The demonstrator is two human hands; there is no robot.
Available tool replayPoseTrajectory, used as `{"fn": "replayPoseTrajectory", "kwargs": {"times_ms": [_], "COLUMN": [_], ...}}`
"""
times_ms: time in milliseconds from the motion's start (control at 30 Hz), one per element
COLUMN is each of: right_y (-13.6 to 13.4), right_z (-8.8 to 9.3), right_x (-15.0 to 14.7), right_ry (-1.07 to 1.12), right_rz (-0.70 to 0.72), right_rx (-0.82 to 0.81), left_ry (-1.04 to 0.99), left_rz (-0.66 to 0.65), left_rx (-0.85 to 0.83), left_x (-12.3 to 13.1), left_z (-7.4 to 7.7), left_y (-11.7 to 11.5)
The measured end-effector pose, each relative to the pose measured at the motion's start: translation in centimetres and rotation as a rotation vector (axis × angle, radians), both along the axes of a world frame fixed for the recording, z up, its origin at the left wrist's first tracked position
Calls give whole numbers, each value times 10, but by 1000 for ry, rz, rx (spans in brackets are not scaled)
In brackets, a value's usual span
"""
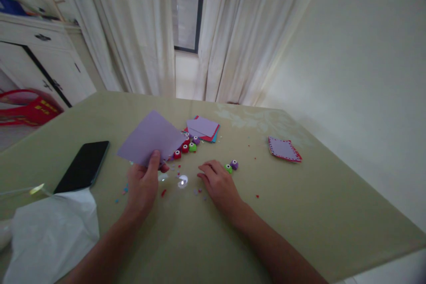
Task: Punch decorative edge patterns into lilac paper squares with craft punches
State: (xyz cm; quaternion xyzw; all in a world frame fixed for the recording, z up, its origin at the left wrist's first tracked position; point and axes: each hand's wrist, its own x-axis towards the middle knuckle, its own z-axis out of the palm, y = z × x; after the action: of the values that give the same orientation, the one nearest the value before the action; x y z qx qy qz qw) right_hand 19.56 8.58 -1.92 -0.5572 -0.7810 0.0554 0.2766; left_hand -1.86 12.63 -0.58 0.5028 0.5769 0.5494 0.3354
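My left hand [144, 182] is closed on a square sheet of purple paper [149, 135], with the thumb on top at its near edge. The sheet is raised and tilted above the table. My right hand [218, 179] lies low over the tabletop, fingers loosely bent and a little apart, with nothing seen in it. Just beyond its knuckles stand a green paper punch [228, 168] and a purple paper punch [234, 164]. More small punches [185, 147] in red, green and purple cluster by the sheet's right corner. Tiny paper bits [163, 193] lie scattered between my hands.
Purple, red and blue paper sheets [204, 128] are stacked behind the punches. Cards with punched edges [284, 149] lie to the right. On the left are a black phone [82, 166] and a white tissue or cloth [56, 235]. The green tabletop [206, 248] ends near curtains.
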Motion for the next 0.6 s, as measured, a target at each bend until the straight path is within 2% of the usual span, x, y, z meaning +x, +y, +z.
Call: {"fn": "replayPoseTrajectory", "kwargs": {"times_ms": [100, 167, 300, 533, 600], "right_y": [31, 55, 82, 58, 44], "right_z": [13, 19, 21, 22, 26], "right_x": [-5, -9, -14, -16, -16], "right_ry": [-134, -232, -375, -395, -276], "right_rz": [-24, -47, -45, -13, -28], "right_rx": [4, -4, -66, -114, -93], "left_ry": [-68, -54, -9, 7, 16], "left_rz": [55, 39, -3, -58, -63], "left_rx": [-20, -15, -15, -21, -24], "left_x": [-3, -2, 4, 11, 12], "left_z": [-1, 2, 8, 5, 4], "left_y": [4, 4, 0, -5, -7]}}
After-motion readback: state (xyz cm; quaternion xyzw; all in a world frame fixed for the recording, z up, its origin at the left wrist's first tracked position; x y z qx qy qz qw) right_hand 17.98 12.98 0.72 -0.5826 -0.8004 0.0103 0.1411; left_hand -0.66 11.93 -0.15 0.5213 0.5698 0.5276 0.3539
